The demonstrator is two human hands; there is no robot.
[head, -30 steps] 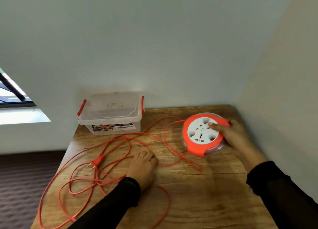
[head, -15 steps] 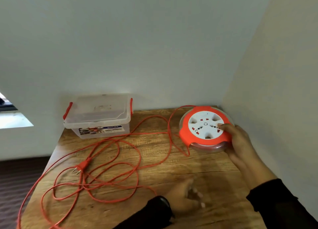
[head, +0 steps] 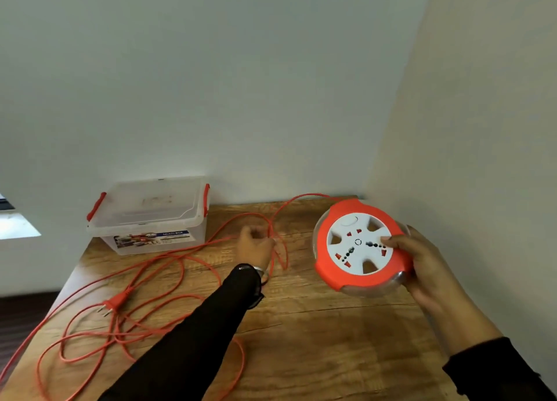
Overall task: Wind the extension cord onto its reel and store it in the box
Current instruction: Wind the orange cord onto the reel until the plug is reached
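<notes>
The round reel [head: 340, 217], orange with a white socket face, is tilted up at the table's far right. My right hand [head: 422, 268] grips its right rim, thumb on the white face. The orange extension cord [head: 168, 256] lies in loose loops over the left half of the table, and its plug [head: 116, 302] rests near the left edge. My left hand [head: 254, 247], blurred by motion, reaches to the strands just left of the reel, and its fingers curl around the cord there. The clear plastic box [head: 150, 217] with red latches stands lidded at the back left.
The wooden table [head: 316, 325] sits in a corner, with walls close behind and to the right. Some cord loops hang over the table's left edge [head: 18, 355]. A window sill [head: 18, 226] shows at the far left.
My left hand has moved from the table's near edge forward to the cord beside the reel. The reel has tipped up more and shifted slightly right in my right hand.
</notes>
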